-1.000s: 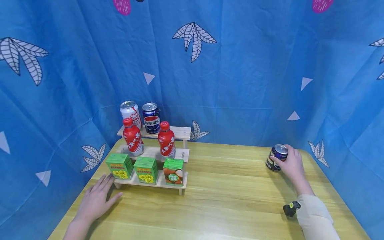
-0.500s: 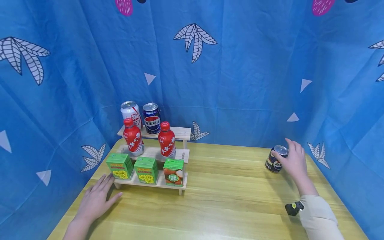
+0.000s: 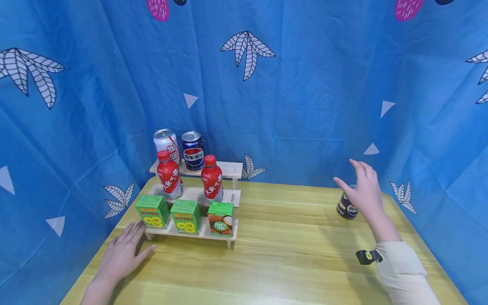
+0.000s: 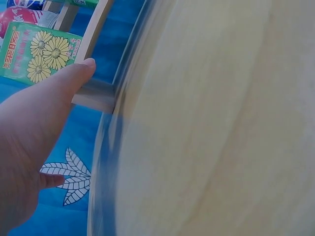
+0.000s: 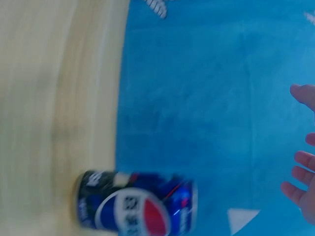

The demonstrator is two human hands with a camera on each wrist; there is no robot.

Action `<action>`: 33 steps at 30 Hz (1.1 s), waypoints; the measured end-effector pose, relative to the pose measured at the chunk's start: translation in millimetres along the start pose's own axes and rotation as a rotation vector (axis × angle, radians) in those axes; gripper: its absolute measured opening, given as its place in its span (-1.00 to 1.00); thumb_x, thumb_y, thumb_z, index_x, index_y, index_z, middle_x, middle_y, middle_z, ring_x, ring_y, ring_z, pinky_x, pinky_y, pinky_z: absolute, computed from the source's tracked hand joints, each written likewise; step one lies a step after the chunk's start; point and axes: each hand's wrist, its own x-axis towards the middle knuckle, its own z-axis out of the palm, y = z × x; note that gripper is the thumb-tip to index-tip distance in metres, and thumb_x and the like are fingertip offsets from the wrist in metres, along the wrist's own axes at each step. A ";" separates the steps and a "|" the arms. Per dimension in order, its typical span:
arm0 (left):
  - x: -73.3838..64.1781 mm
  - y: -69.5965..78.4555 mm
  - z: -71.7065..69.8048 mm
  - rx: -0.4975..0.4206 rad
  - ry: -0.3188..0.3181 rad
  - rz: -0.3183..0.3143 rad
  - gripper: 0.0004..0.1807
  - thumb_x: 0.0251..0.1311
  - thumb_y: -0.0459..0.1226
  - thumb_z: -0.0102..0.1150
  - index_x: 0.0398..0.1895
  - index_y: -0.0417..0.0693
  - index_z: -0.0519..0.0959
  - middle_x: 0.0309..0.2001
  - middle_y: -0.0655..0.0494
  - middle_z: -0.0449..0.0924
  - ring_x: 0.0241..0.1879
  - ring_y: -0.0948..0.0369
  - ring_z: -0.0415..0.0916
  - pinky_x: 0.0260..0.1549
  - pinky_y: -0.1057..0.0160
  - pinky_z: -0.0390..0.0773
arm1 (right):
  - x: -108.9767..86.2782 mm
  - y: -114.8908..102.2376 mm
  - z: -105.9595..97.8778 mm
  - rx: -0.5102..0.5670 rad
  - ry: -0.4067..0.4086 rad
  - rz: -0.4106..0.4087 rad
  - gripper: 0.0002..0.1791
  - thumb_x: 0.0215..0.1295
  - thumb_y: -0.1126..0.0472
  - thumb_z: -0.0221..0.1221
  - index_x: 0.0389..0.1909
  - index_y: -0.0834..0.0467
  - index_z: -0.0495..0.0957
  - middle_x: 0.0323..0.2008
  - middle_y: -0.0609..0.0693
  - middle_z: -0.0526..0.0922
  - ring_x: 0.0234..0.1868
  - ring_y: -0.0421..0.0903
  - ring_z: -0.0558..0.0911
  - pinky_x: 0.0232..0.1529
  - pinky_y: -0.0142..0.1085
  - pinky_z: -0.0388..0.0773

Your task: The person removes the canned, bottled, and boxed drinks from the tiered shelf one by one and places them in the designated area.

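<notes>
Apparently at grasp or release of can [image 3: 345, 209], upright on table [image 3: 286, 245]: hovering near with right hand [image 3: 364, 190] spread, empty; resting left hand [image 3: 121, 253], straight-fingered, empty, beside rack [image 3: 231, 169]. To grip, probably lower and close right hand.

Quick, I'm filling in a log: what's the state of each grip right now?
Left grip: open, holding nothing, beside the wooden stand.
Right grip: open, holding nothing, clear of the lone blue can.
</notes>
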 end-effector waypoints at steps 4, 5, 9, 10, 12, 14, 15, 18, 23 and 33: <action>0.3 0.5 -0.3 0.000 -0.010 -0.001 -0.08 0.24 0.29 0.01 0.43 -0.21 0.25 0.45 -0.22 0.20 0.44 -0.21 0.11 0.26 -0.46 0.16 | 4.9 -20.4 -2.3 0.005 0.045 -0.086 -0.17 0.19 0.01 0.33 0.42 0.18 0.23 0.29 0.35 0.30 0.29 0.35 0.26 0.25 0.30 0.24; 0.3 0.7 -0.3 0.000 -0.013 -0.001 -0.08 0.24 0.29 0.01 0.43 -0.21 0.25 0.45 -0.22 0.20 0.44 -0.21 0.11 0.26 -0.46 0.16 | 5.9 -25.4 -3.3 0.006 0.051 -0.105 -0.18 0.18 0.03 0.34 0.41 0.19 0.24 0.28 0.35 0.31 0.28 0.35 0.27 0.25 0.29 0.25; 0.2 1.5 -1.2 -0.003 -0.020 -0.002 -0.08 0.25 0.29 0.00 0.43 -0.21 0.24 0.46 -0.22 0.19 0.45 -0.21 0.09 0.27 -0.46 0.16 | 12.1 -42.1 -5.1 0.013 0.075 -0.183 -0.18 0.12 0.09 0.38 0.38 0.20 0.27 0.26 0.35 0.35 0.27 0.34 0.29 0.26 0.27 0.26; 0.1 1.6 -1.5 -0.003 -0.018 -0.002 -0.08 0.24 0.29 0.00 0.43 -0.21 0.25 0.46 -0.22 0.19 0.45 -0.21 0.09 0.26 -0.46 0.16 | 14.0 -45.8 -5.3 0.014 0.080 -0.201 -0.18 0.11 0.10 0.39 0.38 0.20 0.28 0.25 0.35 0.36 0.27 0.34 0.30 0.27 0.27 0.26; 0.0 1.9 -1.9 -0.003 -0.016 0.000 -0.08 0.24 0.29 0.01 0.43 -0.22 0.25 0.45 -0.22 0.19 0.45 -0.21 0.09 0.26 -0.46 0.17 | 17.6 -52.9 -5.2 0.015 0.089 -0.236 -0.17 0.09 0.11 0.40 0.37 0.20 0.29 0.24 0.34 0.37 0.27 0.33 0.31 0.27 0.25 0.27; 0.1 1.9 -2.2 -0.003 -0.015 -0.001 -0.08 0.24 0.29 0.01 0.43 -0.21 0.24 0.45 -0.22 0.19 0.45 -0.21 0.08 0.26 -0.46 0.16 | 20.6 -59.6 -4.2 0.015 0.091 -0.261 -0.17 0.08 0.11 0.41 0.37 0.19 0.30 0.24 0.33 0.38 0.28 0.31 0.31 0.28 0.24 0.28; 0.2 1.9 -2.2 -0.002 -0.015 -0.002 -0.08 0.24 0.29 0.01 0.43 -0.21 0.24 0.45 -0.22 0.19 0.45 -0.21 0.08 0.26 -0.46 0.16 | 22.2 -63.0 -3.2 0.015 0.092 -0.275 -0.17 0.07 0.10 0.41 0.37 0.20 0.30 0.24 0.32 0.39 0.28 0.30 0.32 0.28 0.23 0.29; 0.5 1.8 -2.0 0.000 -0.019 -0.006 -0.07 0.24 0.29 0.00 0.43 -0.21 0.24 0.46 -0.22 0.19 0.45 -0.21 0.08 0.26 -0.46 0.15 | 26.3 -74.3 -0.1 0.017 0.087 -0.311 -0.16 0.07 0.08 0.42 0.36 0.20 0.31 0.24 0.31 0.40 0.29 0.28 0.32 0.29 0.21 0.30; 0.4 1.8 -1.4 0.004 -0.023 -0.010 -0.07 0.24 0.30 0.00 0.43 -0.21 0.25 0.45 -0.23 0.19 0.44 -0.21 0.10 0.26 -0.46 0.16 | 31.8 -93.4 7.4 0.024 0.083 -0.370 -0.16 0.06 0.05 0.42 0.36 0.18 0.32 0.23 0.28 0.41 0.28 0.25 0.35 0.28 0.19 0.34; 0.6 1.5 -0.7 0.006 -0.025 -0.008 -0.07 0.23 0.30 0.00 0.42 -0.21 0.26 0.45 -0.23 0.20 0.43 -0.22 0.12 0.25 -0.46 0.18 | 39.6 -132.1 27.5 0.069 0.103 -0.482 -0.20 0.08 -0.03 0.40 0.33 0.16 0.36 0.20 0.23 0.46 0.24 0.20 0.42 0.23 0.15 0.42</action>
